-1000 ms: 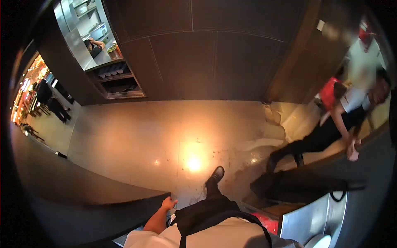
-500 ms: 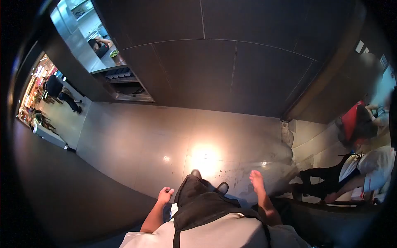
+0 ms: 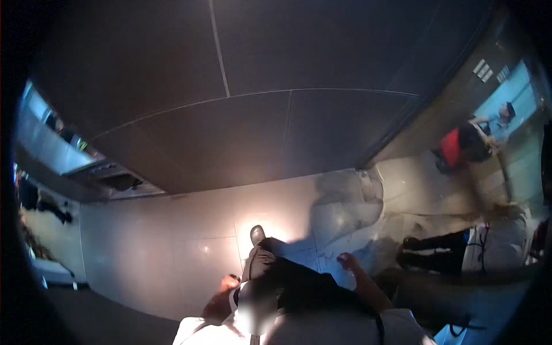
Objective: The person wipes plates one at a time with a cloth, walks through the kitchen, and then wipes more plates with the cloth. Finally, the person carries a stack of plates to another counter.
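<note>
My left hand (image 3: 230, 283) hangs low beside my left hip, near the dark apron (image 3: 305, 282). Its fingers are blurred, and a small dark patch shows by the fingertips. My right hand (image 3: 347, 262) is held out over the floor on the right, fingers loosely bent and apart, with nothing seen in it. Neither hand touches a thing that I can make out. One dark shoe (image 3: 257, 233) points forward on the lit grey tile floor (image 3: 190, 259).
A dark panelled wall (image 3: 241, 138) rises ahead. At left is a recessed shelf (image 3: 123, 183) below a counter. On the right a person (image 3: 474, 247) in dark trousers stands close; farther back is another person (image 3: 489, 129) near a red item (image 3: 452, 148). A light bag (image 3: 451, 333) shows low right.
My view has turned right: the shelf and passage slid left, and more of the right side shows. One shoe has stepped forward. My right hand has dropped lower and its fingers are more bent.
</note>
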Demonstrator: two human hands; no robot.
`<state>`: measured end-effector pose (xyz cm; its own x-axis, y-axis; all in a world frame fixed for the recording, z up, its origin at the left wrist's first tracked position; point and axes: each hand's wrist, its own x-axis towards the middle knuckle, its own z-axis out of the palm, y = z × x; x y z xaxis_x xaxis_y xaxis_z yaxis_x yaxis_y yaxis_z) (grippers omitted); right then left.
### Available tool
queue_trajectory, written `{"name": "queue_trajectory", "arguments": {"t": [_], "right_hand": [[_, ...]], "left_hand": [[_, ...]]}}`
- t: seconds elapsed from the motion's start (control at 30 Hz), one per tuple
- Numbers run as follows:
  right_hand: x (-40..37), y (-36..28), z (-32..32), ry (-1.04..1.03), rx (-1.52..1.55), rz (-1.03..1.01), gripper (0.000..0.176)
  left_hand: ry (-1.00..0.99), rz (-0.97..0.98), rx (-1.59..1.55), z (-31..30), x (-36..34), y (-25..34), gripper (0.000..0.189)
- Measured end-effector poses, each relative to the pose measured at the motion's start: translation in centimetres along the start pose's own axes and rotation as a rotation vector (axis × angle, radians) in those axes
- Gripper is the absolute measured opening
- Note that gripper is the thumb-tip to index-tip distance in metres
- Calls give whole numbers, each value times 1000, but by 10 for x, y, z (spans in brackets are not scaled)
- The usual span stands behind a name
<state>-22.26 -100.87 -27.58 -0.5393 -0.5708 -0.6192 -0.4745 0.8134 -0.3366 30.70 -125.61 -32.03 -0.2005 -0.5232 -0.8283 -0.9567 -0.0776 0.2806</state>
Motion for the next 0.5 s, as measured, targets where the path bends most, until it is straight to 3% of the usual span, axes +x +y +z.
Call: {"name": "queue_trajectory", "arguments": {"t": [0.03, 0.1, 0.2, 0.3, 0.37, 0.4, 0.43, 0.5], "right_hand": [[12, 1, -10, 45, 268, 28, 46], [27, -2, -25, 66, 252, 239, 52], [28, -16, 14, 313, 671, 410, 52], [-17, -101, 11, 232, 548, 483, 54], [-23, -132, 34, 86, 316, 422, 54], [-12, -116, 61, -21, 401, 336, 57], [-16, -128, 65, -10, 287, 273, 58], [-4, -119, 92, -118, 430, 314, 61]], "left_hand": [[53, 86, -49, -31, 31, 3, 46], [191, 353, -214, -114, 79, 37, 42], [324, 231, -297, -235, 154, 84, 46], [407, 251, -343, -333, 194, 137, 37], [392, 302, -486, -375, 193, 166, 26], [389, 326, -568, -389, 198, 189, 21], [429, 485, -669, -387, 239, 187, 11], [279, 593, -887, -371, 251, 198, 8]]}}
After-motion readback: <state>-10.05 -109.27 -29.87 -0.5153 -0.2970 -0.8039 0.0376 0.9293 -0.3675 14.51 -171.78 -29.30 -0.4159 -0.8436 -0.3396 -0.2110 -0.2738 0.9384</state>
